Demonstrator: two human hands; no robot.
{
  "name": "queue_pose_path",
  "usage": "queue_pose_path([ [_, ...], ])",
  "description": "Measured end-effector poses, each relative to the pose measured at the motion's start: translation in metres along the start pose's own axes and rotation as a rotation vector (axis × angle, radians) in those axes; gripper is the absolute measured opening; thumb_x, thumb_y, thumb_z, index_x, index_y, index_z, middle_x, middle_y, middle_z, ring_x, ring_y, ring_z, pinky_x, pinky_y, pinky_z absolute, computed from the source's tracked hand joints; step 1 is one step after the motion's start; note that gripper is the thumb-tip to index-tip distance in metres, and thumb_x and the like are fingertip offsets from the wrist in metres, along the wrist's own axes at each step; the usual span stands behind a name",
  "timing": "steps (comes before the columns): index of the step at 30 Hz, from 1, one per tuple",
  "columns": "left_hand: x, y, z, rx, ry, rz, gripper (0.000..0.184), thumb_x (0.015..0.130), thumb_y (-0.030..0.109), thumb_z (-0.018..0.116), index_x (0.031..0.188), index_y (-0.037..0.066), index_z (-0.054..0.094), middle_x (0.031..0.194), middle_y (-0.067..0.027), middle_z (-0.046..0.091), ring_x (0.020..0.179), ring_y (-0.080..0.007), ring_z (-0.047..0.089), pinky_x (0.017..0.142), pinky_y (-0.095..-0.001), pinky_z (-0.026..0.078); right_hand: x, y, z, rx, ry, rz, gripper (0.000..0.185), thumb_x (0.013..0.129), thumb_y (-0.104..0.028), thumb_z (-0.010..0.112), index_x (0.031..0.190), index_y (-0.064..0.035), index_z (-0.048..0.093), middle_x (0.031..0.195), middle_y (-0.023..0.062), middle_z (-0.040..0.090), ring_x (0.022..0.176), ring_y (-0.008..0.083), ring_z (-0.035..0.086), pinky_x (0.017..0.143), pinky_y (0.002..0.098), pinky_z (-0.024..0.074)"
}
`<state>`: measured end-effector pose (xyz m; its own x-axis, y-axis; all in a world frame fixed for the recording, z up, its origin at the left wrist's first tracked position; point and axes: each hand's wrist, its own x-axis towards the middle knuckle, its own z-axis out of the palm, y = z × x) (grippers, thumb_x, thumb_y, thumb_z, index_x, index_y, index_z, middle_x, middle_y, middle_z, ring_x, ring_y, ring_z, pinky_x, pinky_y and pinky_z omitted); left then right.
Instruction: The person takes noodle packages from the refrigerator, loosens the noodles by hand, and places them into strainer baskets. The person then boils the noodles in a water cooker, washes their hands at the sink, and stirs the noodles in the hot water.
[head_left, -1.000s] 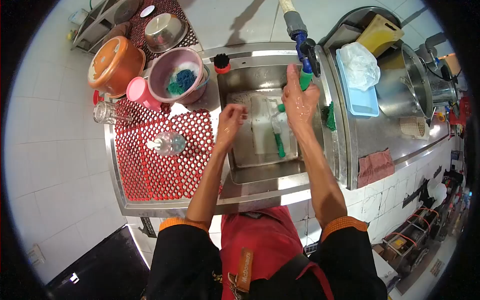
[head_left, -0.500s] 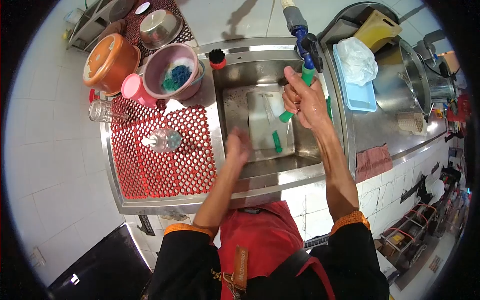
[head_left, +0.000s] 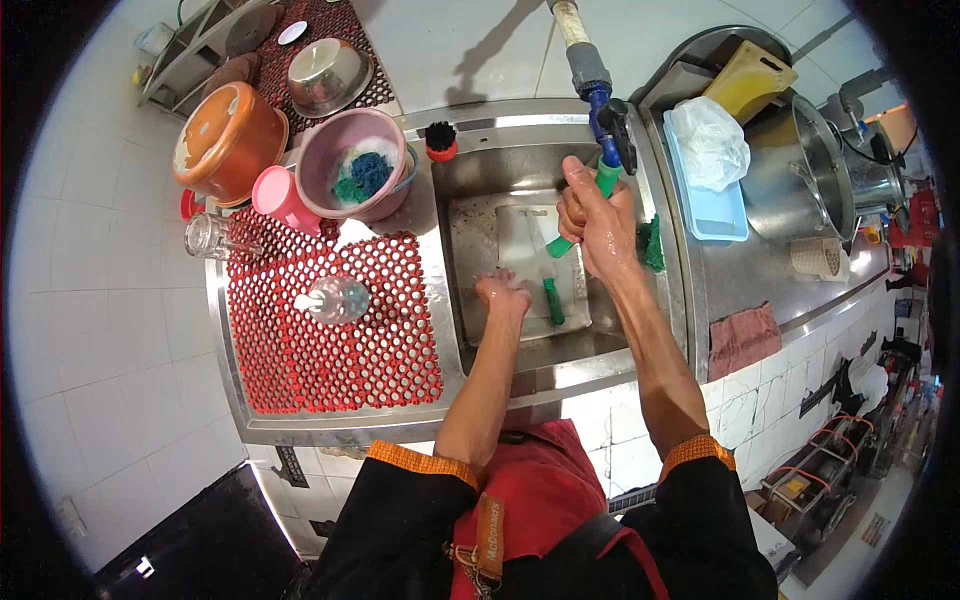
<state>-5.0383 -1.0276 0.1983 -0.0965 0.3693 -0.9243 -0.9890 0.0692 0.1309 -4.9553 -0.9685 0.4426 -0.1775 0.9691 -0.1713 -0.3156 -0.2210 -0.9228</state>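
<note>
My right hand (head_left: pixel 603 225) is wrapped round a green hose (head_left: pixel 563 245) that hangs from the blue tap (head_left: pixel 603 120); the hose's lower end points down into the steel sink (head_left: pixel 470 200). Down in the basin is my left hand (head_left: pixel 503 293), its fingers spread and holding nothing, by the left edge of a white cutting board (head_left: pixel 515 255). On that board lies a knife with a green handle (head_left: pixel 553 302) and a pale blade, partly hidden near my right hand. Whether the left fingertips touch the board, I cannot tell.
Left of the sink, a red mat (head_left: pixel 330 370) bears a clear pump bottle (head_left: pixel 340 299) and a glass mug (head_left: pixel 212 238). Behind are a pink mug (head_left: pixel 283 200), a bucket with scrubbers (head_left: pixel 330 150) and a brush (head_left: pixel 441 142). A blue tray (head_left: pixel 715 215) stands right.
My left hand has moved from the sink's left side further into the basin, its fingers now spread. My right hand still grips the hose. The whole view has shifted slightly downward.
</note>
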Motion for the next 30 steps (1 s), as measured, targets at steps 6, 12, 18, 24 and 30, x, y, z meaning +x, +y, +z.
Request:
queue_pose_path([
  [6, 0.006, -0.001, 0.025, -0.101, 0.016, 0.093, 0.019, 0.086, 0.022, 0.033, 0.085, 0.007, 0.044, 0.082, -0.0073, 0.048, 0.069, -0.017, 0.047, 0.065, -0.0298, 0.041, 0.006, 0.017, 0.022, -0.035, 0.217, -0.169, 0.042, 0.089, -0.027, 0.058, 0.057, -0.0125, 0.035, 0.045, -0.0051, 0.028, 0.036, 0.0057, 0.024, 0.036, 0.0235, 0.0169],
  [12, -0.01, 0.0, 0.085, -0.067, 0.024, 0.25, 0.019, 0.086, 0.02, 0.035, 0.087, 0.006, 0.046, 0.081, -0.006, 0.049, 0.071, -0.0165, 0.048, 0.067, -0.0305, 0.043, 0.019, 0.029, 0.022, -0.101, 0.396, -0.268, 0.039, 0.087, -0.029, 0.059, 0.056, -0.0072, 0.05, 0.046, -0.0039, 0.038, 0.041, 0.0062, 0.035, 0.037, 0.0268, 0.0247],
  [18, -0.014, -0.028, 0.122, 0.117, -0.412, 0.078, 0.021, 0.087, 0.019, 0.039, 0.096, 0.003, 0.049, 0.09, -0.0085, 0.053, 0.081, -0.0212, 0.052, 0.078, -0.034, 0.044, 0.024, 0.032, 0.009, -0.309, 0.536, -0.405, 0.039, 0.087, -0.03, 0.06, 0.058, -0.0046, 0.051, 0.045, -0.0011, 0.041, 0.04, 0.0076, 0.037, 0.038, 0.0279, 0.0272],
  [24, 0.025, -0.03, 0.13, 0.461, -0.677, -0.286, 0.025, 0.088, 0.026, 0.042, 0.1, 0.006, 0.05, 0.091, -0.0073, 0.052, 0.088, -0.0235, 0.05, 0.083, -0.0648, 0.033, 0.028, 0.027, -0.008, -0.651, 0.649, -0.496, 0.043, 0.086, -0.032, 0.06, 0.058, -0.0002, 0.052, 0.045, 0.0045, 0.042, 0.043, 0.0111, 0.042, 0.044, 0.0314, 0.0331],
  [30, -0.068, 0.047, 0.126, 0.702, -0.588, 0.143, 0.027, 0.086, 0.024, 0.046, 0.104, 0.007, 0.055, 0.092, -0.0021, 0.054, 0.083, -0.0172, 0.05, 0.083, -0.0423, 0.039, 0.018, 0.018, 0.001, -0.621, 0.588, -0.439, 0.046, 0.086, -0.033, 0.061, 0.056, 0.0005, 0.05, 0.048, -0.0007, 0.044, 0.047, 0.0081, 0.037, 0.046, 0.0294, 0.0308],
])
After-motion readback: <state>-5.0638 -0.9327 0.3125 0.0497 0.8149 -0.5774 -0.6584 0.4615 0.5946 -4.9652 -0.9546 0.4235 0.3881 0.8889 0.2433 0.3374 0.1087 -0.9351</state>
